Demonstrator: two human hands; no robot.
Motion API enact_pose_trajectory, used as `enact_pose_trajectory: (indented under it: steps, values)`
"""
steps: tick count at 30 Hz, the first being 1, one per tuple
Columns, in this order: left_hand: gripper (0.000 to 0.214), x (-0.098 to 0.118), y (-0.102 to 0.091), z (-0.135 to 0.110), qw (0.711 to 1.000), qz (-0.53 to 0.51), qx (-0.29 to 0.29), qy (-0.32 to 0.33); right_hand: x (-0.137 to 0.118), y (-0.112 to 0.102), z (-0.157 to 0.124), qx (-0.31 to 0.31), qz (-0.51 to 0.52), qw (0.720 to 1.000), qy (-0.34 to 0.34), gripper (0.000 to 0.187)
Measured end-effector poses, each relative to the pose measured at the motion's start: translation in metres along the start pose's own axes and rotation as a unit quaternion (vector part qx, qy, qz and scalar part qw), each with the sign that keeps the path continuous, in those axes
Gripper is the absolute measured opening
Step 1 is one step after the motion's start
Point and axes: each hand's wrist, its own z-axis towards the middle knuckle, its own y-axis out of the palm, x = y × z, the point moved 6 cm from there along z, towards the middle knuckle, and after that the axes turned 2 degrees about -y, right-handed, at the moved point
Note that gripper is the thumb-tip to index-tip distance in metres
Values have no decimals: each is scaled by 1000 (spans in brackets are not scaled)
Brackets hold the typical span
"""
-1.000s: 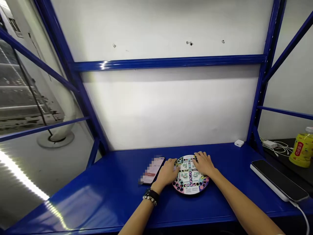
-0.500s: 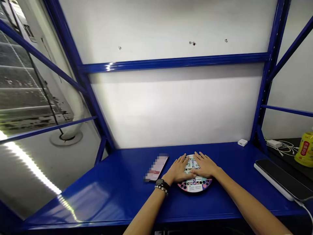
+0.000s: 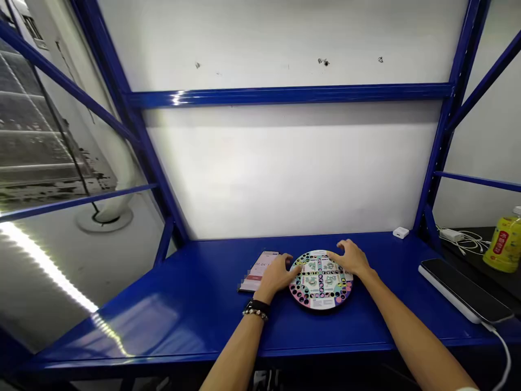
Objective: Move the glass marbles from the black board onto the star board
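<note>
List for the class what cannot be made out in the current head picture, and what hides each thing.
- Head view: the print on the round board is too small to read.
- Head view: the board's underside is hidden against the blue table.
- Head view: pixelation covers part of the phone beside the left hand.
- Head view: the bottom edge cuts off the left forearm and right forearm.

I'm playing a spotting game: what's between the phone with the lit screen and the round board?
In the head view, the left hand lies between the lit phone and the round board.
</note>
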Motion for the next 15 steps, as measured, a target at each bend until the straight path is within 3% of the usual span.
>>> enact_pose_trajectory:
  steps: [4, 9, 12, 15]
  values:
    - [42, -2, 3, -2, 999, 35, -23, -34, 20, 3, 0, -61, -35, 996, 51, 56]
    - [37, 0, 3, -1, 998, 46, -8, -51, 26, 6, 3, -48, -6, 997, 64, 52]
    - [36, 2, -3, 0, 999, 2, 26, -42, 28, 3, 6, -9, 47, 996, 75, 46]
    - [37, 7, -12, 1, 992, -101, 76, -7, 20, -5, 6, 9, 179, 983, 41, 49]
